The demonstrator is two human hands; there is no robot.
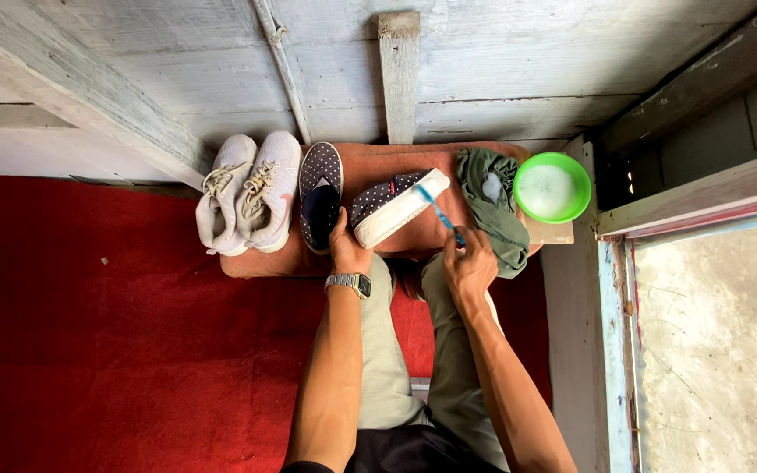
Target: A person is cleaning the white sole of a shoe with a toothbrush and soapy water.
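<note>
Left hand (350, 250) clamps the light, stiff-soled shoe (396, 207) at its heel; right hand (469, 263), at five o'clock, pinches the slim toothbrush (441, 215).

There is a single view, from a camera worn on the person's head. It looks almost straight down along the person's own body, so the forearms and bent knees rise from the bottom edge toward the middle of the picture. The low counter (378, 158) lies just past the knees, close enough to fill the middle band. The far wooden wall runs along the top edge, the red carpet (116, 350) spreads to the left, and a doorframe with pale ground outside closes the right side. No second view shares the scene.
</note>
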